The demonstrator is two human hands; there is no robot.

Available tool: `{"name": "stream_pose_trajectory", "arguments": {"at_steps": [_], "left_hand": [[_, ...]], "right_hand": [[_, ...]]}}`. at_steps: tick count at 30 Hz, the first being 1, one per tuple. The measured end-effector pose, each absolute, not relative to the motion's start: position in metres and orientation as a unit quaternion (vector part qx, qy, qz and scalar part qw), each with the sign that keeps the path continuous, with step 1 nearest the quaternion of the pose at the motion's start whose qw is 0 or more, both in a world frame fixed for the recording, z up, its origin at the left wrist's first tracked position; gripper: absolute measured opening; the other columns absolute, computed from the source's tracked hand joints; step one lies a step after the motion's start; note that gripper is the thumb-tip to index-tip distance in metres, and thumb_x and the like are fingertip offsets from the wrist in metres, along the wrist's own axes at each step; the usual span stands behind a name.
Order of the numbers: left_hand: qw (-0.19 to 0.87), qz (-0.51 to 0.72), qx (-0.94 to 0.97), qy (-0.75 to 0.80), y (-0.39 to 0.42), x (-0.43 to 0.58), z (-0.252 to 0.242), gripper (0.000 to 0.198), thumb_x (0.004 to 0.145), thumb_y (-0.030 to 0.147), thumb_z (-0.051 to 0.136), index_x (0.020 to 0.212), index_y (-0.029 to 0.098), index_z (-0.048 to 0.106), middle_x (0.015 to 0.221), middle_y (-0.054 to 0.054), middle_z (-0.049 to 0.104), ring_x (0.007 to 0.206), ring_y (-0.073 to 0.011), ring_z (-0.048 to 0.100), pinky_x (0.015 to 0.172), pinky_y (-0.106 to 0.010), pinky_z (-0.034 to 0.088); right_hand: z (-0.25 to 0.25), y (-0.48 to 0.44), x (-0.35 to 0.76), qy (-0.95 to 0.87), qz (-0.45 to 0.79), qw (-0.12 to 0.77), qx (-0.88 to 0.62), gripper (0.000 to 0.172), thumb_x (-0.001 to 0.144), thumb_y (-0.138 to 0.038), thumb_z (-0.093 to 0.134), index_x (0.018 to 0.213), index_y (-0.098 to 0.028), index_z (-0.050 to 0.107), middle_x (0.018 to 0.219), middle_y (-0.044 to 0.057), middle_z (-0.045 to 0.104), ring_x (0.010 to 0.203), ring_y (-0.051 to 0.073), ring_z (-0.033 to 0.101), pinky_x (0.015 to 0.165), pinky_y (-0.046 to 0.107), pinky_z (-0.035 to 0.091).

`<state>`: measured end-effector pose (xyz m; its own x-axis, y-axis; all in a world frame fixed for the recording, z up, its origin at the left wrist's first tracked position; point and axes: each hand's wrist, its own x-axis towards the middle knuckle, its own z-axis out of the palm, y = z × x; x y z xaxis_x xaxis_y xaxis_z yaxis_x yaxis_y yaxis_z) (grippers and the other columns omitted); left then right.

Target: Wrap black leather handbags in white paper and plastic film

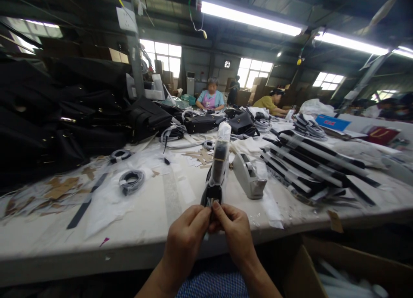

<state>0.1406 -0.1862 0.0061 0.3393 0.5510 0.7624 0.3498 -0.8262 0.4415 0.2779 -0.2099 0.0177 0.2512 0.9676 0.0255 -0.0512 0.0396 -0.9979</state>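
Strap end pinched in both hands, at table's front edge

Strap (220,160): black, partly wrapped in white and clear film. Near end sits between the hands; the rest runs straight out beyond the fingertips, over the table (142,229), with a white-wrapped far end.

Left hand (189,231): thumb and fingers pinching the near end from the left. Right hand (235,229): same from the right, thumb on top, fingers curled under. The hands are close together, tips just about meeting at the strap. There's a small pale bit right at the fingertips; too small to tell what it is.

Around it: tape dispenser (253,177) just right of the strap, on the table. Pile of wrapped straps (316,164) further right. Card strips (201,156) past the hands, left of the strap's far half. Coil (131,181) on film to the left, well apart from the hands. Black bags (64,117) heaped at far left.

Below the table edge, right: open box (298,263) with pale rolls inside. Across the table: a person in a light blue top (211,100), seated.
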Motion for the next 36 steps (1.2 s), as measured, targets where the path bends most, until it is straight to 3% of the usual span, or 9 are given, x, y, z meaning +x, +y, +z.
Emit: {"name": "stream_pose_trajectory", "arguments": {"at_steps": [5, 12, 19, 27, 32, 36], "left_hand": [[0.106, 0.479, 0.831, 0.264, -0.180, 0.134, 0.008, 0.016, 0.096, 0.013, 0.053, 0.107, 0.018, 0.062, 0.089, -0.004, 0.064, 0.080, -0.0140, 0.063, 0.073, -0.023, 0.052], [0.112, 0.529, 0.805, 0.245, -0.183, 0.138, 0.002, 0.025, 0.095, 0.010, 0.053, 0.117, 0.017, 0.060, 0.094, -0.006, 0.066, 0.086, -0.0144, 0.065, 0.079, -0.022, 0.055], [0.140, 0.473, 0.834, 0.247, -0.182, 0.130, 0.003, 0.025, 0.098, 0.021, 0.046, 0.115, 0.019, 0.065, 0.089, -0.005, 0.069, 0.080, -0.0150, 0.066, 0.071, -0.022, 0.056], [0.036, 0.410, 0.887, 0.212, -0.176, 0.119, 0.023, 0.024, 0.098, 0.017, 0.045, 0.112, 0.016, 0.065, 0.086, -0.006, 0.068, 0.075, -0.0149, 0.065, 0.065, -0.021, 0.053], [0.179, 0.462, 0.825, 0.271, -0.176, 0.125, 0.015, 0.016, 0.097, 0.018, 0.049, 0.101, 0.021, 0.064, 0.086, -0.002, 0.063, 0.078, -0.0124, 0.063, 0.071, -0.020, 0.051], [0.272, 0.502, 0.731, 0.373, -0.189, 0.135, 0.012, 0.012, 0.096, 0.029, 0.054, 0.094, 0.023, 0.063, 0.092, -0.001, 0.063, 0.081, -0.0137, 0.063, 0.070, -0.023, 0.051]], "right_hand": [[0.021, -0.210, 0.279, -0.458, 0.430, 0.559, -0.540, 0.044, 0.083, -0.054, 0.067, 0.070, -0.013, 0.070, 0.057, 0.006, 0.068, 0.052, 0.016, 0.065, 0.054, 0.023, 0.052], [0.023, -0.210, 0.278, -0.475, 0.385, 0.547, -0.572, 0.044, 0.085, -0.051, 0.065, 0.062, -0.014, 0.067, 0.052, 0.003, 0.065, 0.048, 0.014, 0.062, 0.048, 0.019, 0.047], [0.030, -0.210, 0.273, -0.401, 0.483, 0.576, -0.524, 0.044, 0.076, -0.054, 0.073, 0.064, -0.011, 0.070, 0.053, 0.004, 0.064, 0.048, 0.013, 0.061, 0.051, 0.021, 0.051], [0.030, -0.214, 0.273, -0.412, 0.517, 0.575, -0.481, 0.048, 0.080, -0.058, 0.068, 0.072, -0.011, 0.072, 0.059, 0.006, 0.066, 0.053, 0.016, 0.064, 0.054, 0.023, 0.053], [0.029, -0.214, 0.277, -0.458, 0.492, 0.548, -0.497, 0.043, 0.080, -0.054, 0.070, 0.078, -0.011, 0.073, 0.061, 0.005, 0.067, 0.056, 0.016, 0.066, 0.059, 0.025, 0.055], [0.023, -0.211, 0.277, -0.468, 0.462, 0.542, -0.523, 0.044, 0.083, -0.055, 0.067, 0.082, -0.012, 0.074, 0.059, 0.005, 0.068, 0.056, 0.016, 0.066, 0.059, 0.025, 0.055]]}}
